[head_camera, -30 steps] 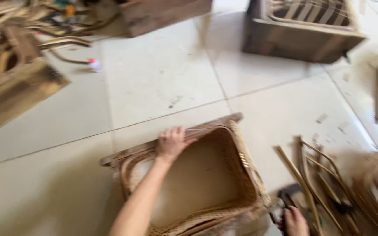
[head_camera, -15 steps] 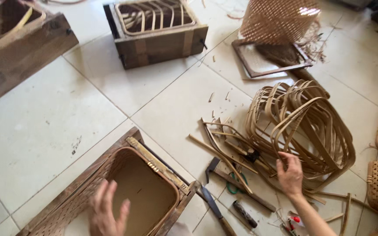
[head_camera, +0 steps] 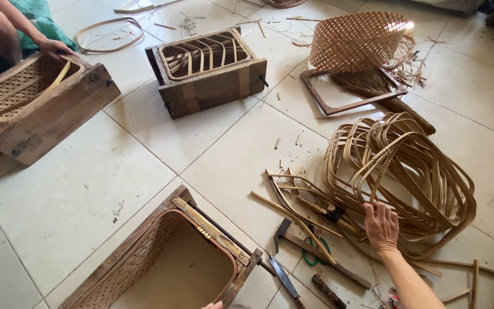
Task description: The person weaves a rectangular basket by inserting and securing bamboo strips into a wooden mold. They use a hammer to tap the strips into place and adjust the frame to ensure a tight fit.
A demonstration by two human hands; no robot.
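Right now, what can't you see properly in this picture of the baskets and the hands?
Head view only:
- Left hand: just a sliver shows; the bottom edge cuts off the rest.
- Right hand: seen from the back, so whether it grips the bundle of bent tan cane hoops is unclear.
- Woven tan basket in a wooden frame: its near side is cut by the bottom edge.
- Another person's hand: their body runs off the top left.

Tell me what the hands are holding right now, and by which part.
The right hand rests on the pile of bent cane hoops, at its near edge; whether it grips one cannot be told. The left hand barely shows.
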